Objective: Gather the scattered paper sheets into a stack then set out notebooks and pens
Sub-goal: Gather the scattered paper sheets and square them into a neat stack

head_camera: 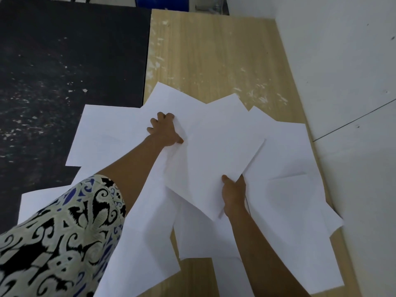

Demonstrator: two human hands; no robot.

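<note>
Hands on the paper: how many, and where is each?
2. The left hand presses on the upper left of the sheets, fingers curled. The right hand pinches the lower edge of a lifted sheet at centre. Neither hand is hidden.

Head-worn camera, looking steeply down.
Single wide-angle view faces forward over the wooden tabletop [214, 61], close above it, wall at right.

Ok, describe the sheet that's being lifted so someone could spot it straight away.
Start at the pale wooden table beside the white wall. In its scattered paper sheets, find the middle one both hands grip: the held sheet alone tilts up off the pile.
</note>
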